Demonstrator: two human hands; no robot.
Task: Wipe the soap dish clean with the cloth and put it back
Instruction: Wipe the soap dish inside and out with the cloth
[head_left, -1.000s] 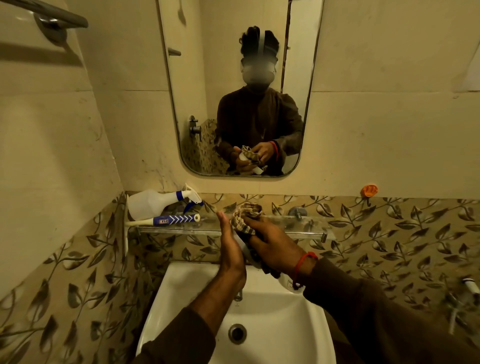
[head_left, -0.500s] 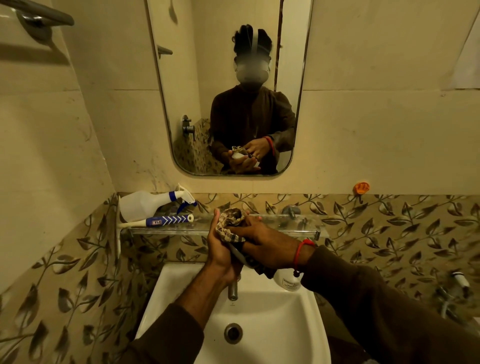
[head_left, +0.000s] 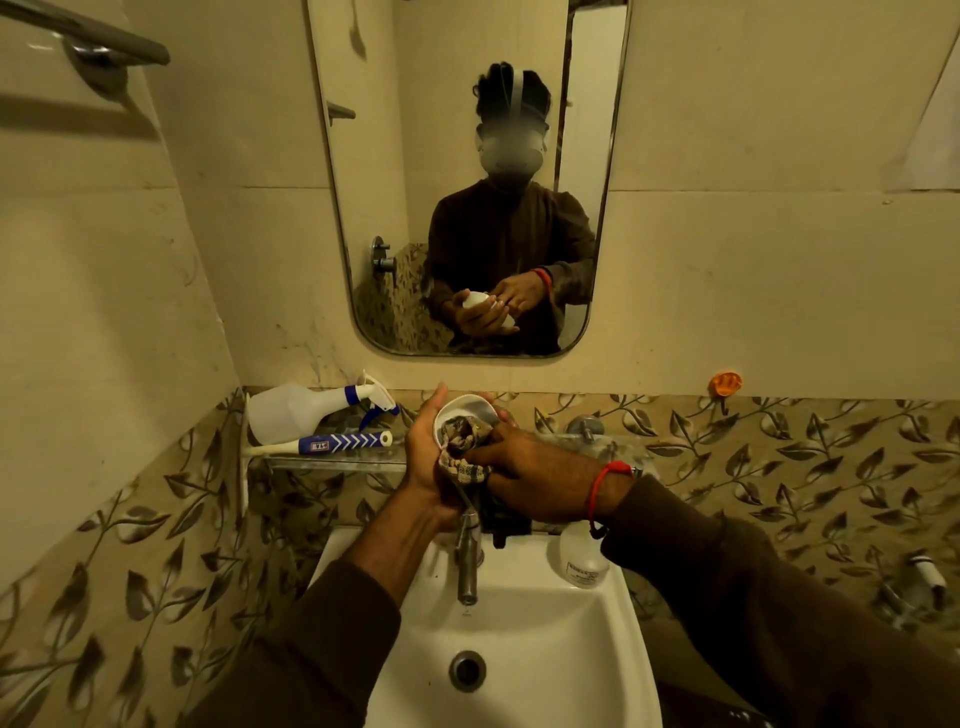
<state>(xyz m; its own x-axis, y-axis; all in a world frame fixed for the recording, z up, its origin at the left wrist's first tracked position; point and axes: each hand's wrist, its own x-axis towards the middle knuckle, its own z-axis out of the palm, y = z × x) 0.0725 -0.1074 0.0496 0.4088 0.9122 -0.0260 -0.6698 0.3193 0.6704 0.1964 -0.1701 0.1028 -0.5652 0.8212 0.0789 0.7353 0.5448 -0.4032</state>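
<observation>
A small white soap dish (head_left: 466, 405) is held above the tap, its hollow facing me. My left hand (head_left: 426, 457) cups it from the left and below. A patterned beige-and-brown cloth (head_left: 462, 434) is pushed into the hollow, with a tail hanging below. My right hand (head_left: 530, 480), with a red thread on the wrist, grips the cloth and presses it into the dish. Both hands are over the back of the white sink (head_left: 561, 670). The mirror (head_left: 363, 182) shows the dish's white outer side between the two hands.
A glass shelf (head_left: 332, 461) on the wall holds a white spray bottle (head_left: 306, 410) and a blue-and-white tube (head_left: 343, 442). A metal tap (head_left: 467, 556) stands below the hands, and a small white bottle (head_left: 582, 558) sits on the sink's right rim. An orange hook (head_left: 725, 383) is at right.
The dish has turned so its white rim and hollow now face me, with the cloth pushed inside it. Both hands stayed over the tap.
</observation>
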